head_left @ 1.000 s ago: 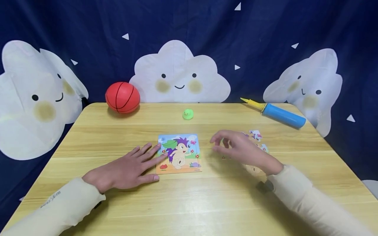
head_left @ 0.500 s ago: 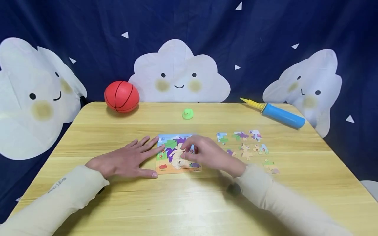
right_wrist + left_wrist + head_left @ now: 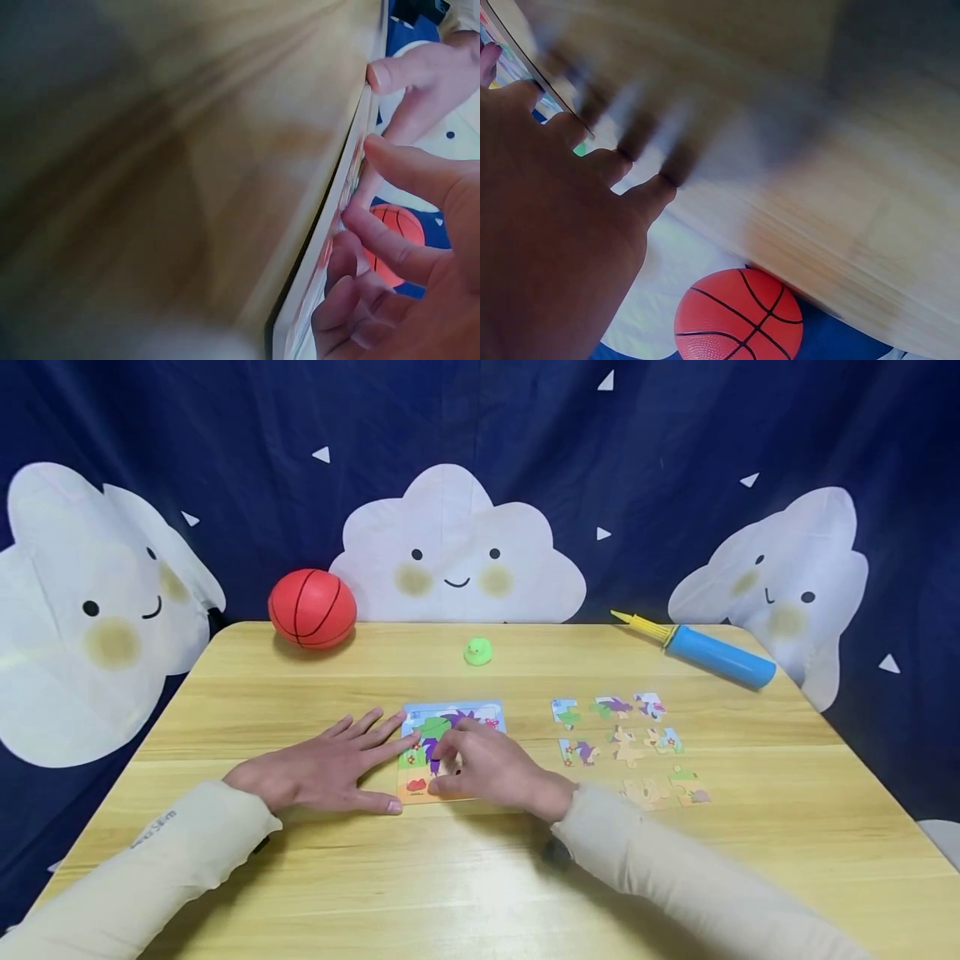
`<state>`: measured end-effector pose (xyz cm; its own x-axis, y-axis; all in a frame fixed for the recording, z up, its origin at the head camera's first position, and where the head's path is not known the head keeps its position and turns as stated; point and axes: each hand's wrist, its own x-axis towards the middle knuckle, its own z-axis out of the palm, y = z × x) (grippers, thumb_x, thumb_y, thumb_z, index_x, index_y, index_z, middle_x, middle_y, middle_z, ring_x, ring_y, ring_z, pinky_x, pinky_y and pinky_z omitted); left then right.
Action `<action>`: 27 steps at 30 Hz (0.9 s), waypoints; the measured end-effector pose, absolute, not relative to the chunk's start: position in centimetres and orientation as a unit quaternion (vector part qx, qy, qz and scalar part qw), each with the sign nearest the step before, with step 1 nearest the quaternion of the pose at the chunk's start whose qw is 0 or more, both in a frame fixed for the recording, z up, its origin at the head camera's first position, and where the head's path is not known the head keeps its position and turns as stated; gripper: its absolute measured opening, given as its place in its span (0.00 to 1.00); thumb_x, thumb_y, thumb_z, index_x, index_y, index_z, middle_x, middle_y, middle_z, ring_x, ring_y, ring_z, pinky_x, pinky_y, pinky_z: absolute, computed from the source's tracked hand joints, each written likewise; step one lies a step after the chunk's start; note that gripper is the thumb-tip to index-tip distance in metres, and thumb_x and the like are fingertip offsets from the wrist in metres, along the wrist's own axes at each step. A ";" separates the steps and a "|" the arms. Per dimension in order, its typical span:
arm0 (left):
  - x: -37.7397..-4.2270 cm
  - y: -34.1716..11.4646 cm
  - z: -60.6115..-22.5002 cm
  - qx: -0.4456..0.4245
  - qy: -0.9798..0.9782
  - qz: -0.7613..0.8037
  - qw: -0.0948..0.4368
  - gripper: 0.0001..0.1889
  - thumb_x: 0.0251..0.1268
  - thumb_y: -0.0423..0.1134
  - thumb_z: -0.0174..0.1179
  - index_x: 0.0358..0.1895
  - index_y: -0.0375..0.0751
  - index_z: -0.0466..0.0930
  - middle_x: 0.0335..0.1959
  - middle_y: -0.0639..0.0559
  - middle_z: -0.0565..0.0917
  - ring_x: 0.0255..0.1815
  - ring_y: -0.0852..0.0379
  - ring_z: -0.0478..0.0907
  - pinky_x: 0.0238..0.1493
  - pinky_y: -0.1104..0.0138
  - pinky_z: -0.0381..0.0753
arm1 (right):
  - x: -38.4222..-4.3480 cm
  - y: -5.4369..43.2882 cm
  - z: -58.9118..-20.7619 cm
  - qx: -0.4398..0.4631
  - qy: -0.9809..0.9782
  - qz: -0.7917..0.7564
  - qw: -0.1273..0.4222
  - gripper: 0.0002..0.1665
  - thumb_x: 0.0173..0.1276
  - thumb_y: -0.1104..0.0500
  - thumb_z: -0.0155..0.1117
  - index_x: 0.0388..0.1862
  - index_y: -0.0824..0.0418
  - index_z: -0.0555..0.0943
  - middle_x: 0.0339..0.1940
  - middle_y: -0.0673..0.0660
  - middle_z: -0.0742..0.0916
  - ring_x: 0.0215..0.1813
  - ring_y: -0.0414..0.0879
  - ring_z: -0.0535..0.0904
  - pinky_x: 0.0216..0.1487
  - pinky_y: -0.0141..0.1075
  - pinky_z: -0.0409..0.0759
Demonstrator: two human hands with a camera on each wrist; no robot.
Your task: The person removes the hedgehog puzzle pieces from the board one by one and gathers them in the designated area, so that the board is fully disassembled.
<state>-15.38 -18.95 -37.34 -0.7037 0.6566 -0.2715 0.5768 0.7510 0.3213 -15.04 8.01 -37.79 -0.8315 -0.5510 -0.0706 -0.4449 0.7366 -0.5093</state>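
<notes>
A square hedgehog puzzle board [image 3: 450, 708] lies on the wooden table [image 3: 480, 877]. My left hand [image 3: 322, 768] rests with spread fingers at its left edge, the fingertips touching the board. Over the board's lower middle is my right hand [image 3: 487, 768], its thumb and index finger reaching down to the lower left. In the right wrist view, the thumb and index finger of the right hand [image 3: 427, 225] touch the board [image 3: 307, 277] with a gap between them; no loose piece shows there. Several puzzle pieces [image 3: 625, 745] lie spread in rows right of the board.
A small green rubber duck [image 3: 477, 651] stands behind the board. At the back left sits a red basketball [image 3: 312, 608]. A blue and yellow hand pump [image 3: 716, 654] lies at the back right. Behind the table hangs a dark blue cloth [image 3: 480, 410] with cloud faces.
My right hand has moved left from beside the loose pieces onto the puzzle board, uncovering the pieces. My left hand has stayed at the board's left edge, with only a slight shift.
</notes>
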 end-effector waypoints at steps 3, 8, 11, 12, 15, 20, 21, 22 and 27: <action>-15.4 -18.9 -37.4 0.337 0.917 0.108 0.187 0.52 0.72 0.79 0.55 0.91 0.61 0.51 0.94 0.47 0.45 0.92 0.30 0.40 0.88 0.31 0.41 | -14.9 7.7 -37.9 -0.265 0.929 -0.229 0.116 0.21 0.68 0.48 0.83 0.55 0.55 0.90 0.52 0.50 0.86 0.47 0.43 0.80 0.50 0.36 0.83; -15.4 -19.0 -37.6 0.336 0.917 0.109 0.187 0.51 0.72 0.79 0.55 0.91 0.62 0.51 0.94 0.47 0.45 0.92 0.31 0.39 0.88 0.31 0.41 | -14.9 7.6 -37.8 -0.265 0.930 -0.226 0.119 0.21 0.68 0.50 0.83 0.55 0.56 0.89 0.49 0.49 0.86 0.46 0.41 0.79 0.50 0.34 0.82; -15.4 -19.0 -37.6 0.335 0.917 0.111 0.187 0.51 0.72 0.79 0.55 0.91 0.62 0.51 0.94 0.47 0.45 0.92 0.31 0.39 0.88 0.31 0.41 | -14.9 7.5 -37.7 -0.262 0.929 -0.232 0.123 0.20 0.68 0.51 0.84 0.53 0.56 0.88 0.48 0.48 0.85 0.45 0.42 0.79 0.48 0.34 0.82; -15.4 -19.0 -37.5 0.334 0.917 0.111 0.187 0.51 0.72 0.79 0.55 0.91 0.62 0.51 0.94 0.47 0.45 0.92 0.31 0.39 0.88 0.31 0.41 | -14.8 7.5 -37.7 -0.261 0.928 -0.235 0.124 0.20 0.68 0.52 0.84 0.53 0.56 0.87 0.47 0.48 0.85 0.44 0.42 0.79 0.47 0.34 0.81; -15.4 -18.9 -37.5 0.334 0.917 0.111 0.188 0.51 0.72 0.79 0.55 0.91 0.62 0.51 0.94 0.47 0.45 0.92 0.31 0.39 0.88 0.31 0.41 | -14.8 7.5 -37.6 -0.256 0.927 -0.246 0.125 0.19 0.67 0.53 0.84 0.50 0.55 0.85 0.45 0.48 0.85 0.43 0.42 0.78 0.46 0.34 0.80; -15.5 -18.9 -37.5 0.333 0.917 0.110 0.189 0.51 0.72 0.79 0.55 0.91 0.62 0.51 0.94 0.47 0.45 0.92 0.31 0.38 0.88 0.31 0.40 | -14.9 7.5 -37.8 -0.249 0.922 -0.268 0.128 0.17 0.68 0.55 0.83 0.48 0.52 0.82 0.42 0.46 0.86 0.41 0.42 0.80 0.45 0.35 0.80; -15.5 -18.9 -37.6 0.333 0.917 0.110 0.189 0.51 0.72 0.79 0.55 0.91 0.62 0.51 0.94 0.47 0.45 0.92 0.31 0.38 0.88 0.31 0.40 | -14.9 7.5 -37.8 -0.249 0.920 -0.273 0.128 0.17 0.69 0.55 0.82 0.48 0.51 0.82 0.41 0.46 0.87 0.41 0.41 0.80 0.44 0.35 0.81; -15.5 -18.9 -37.6 0.331 0.918 0.108 0.191 0.51 0.72 0.79 0.55 0.91 0.62 0.50 0.94 0.47 0.44 0.93 0.31 0.38 0.88 0.32 0.40 | -14.9 7.5 -37.8 -0.249 0.919 -0.278 0.128 0.16 0.70 0.55 0.82 0.48 0.51 0.82 0.40 0.45 0.87 0.40 0.41 0.81 0.44 0.34 0.80; -15.6 -18.8 -37.7 0.324 0.919 0.107 0.196 0.52 0.71 0.79 0.55 0.91 0.64 0.50 0.94 0.48 0.44 0.93 0.33 0.37 0.88 0.31 0.39 | -14.8 7.7 -38.0 -0.257 0.909 -0.308 0.115 0.10 0.74 0.59 0.77 0.45 0.52 0.82 0.36 0.44 0.88 0.37 0.39 0.81 0.41 0.33 0.80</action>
<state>-15.61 -18.80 -37.75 -0.7137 0.6372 -0.2908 0.5531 0.7675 0.3242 -14.83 7.66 -38.03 -0.8415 -0.5378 -0.0514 -0.3957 0.6784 -0.6191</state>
